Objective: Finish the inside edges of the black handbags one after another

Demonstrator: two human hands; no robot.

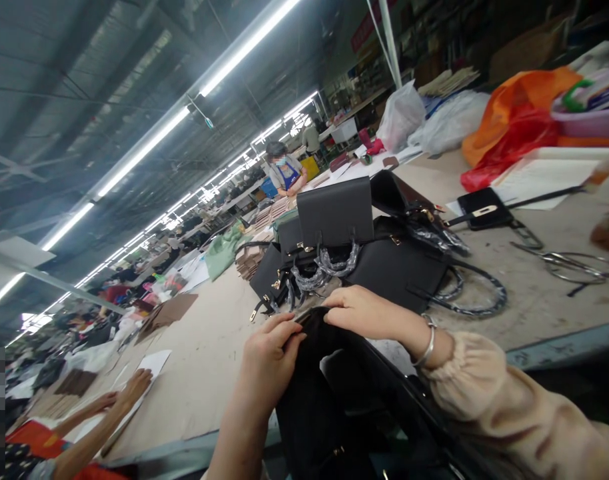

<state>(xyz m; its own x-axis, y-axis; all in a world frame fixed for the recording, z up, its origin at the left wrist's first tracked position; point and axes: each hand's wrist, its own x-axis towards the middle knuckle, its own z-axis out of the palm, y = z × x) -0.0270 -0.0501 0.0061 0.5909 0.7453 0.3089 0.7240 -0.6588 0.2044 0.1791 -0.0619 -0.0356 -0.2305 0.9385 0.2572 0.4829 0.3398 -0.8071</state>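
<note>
A black handbag (309, 407) hangs open toward me at the table's near edge, its dark lining showing. My left hand (274, 357) pinches the bag's upper edge between thumb and fingers. Close beside it, my right hand (359, 312) grips the same edge, fingers curled over it; a silver bangle is on that wrist. Just beyond my hands lies a pile of black handbags (337, 210) with gold hardware and handles (337, 260) wrapped in clear plastic. The lower part of the bag I hold is dark and partly cut off by the frame.
Scissors (579, 267) and a black strap piece with a gold clasp (484, 210) lie at right. Behind them are red and orange plastic bags (519, 120). At left, another person's hands (129, 393) rest on white sheets. A person in a blue apron (287, 175) stands farther back.
</note>
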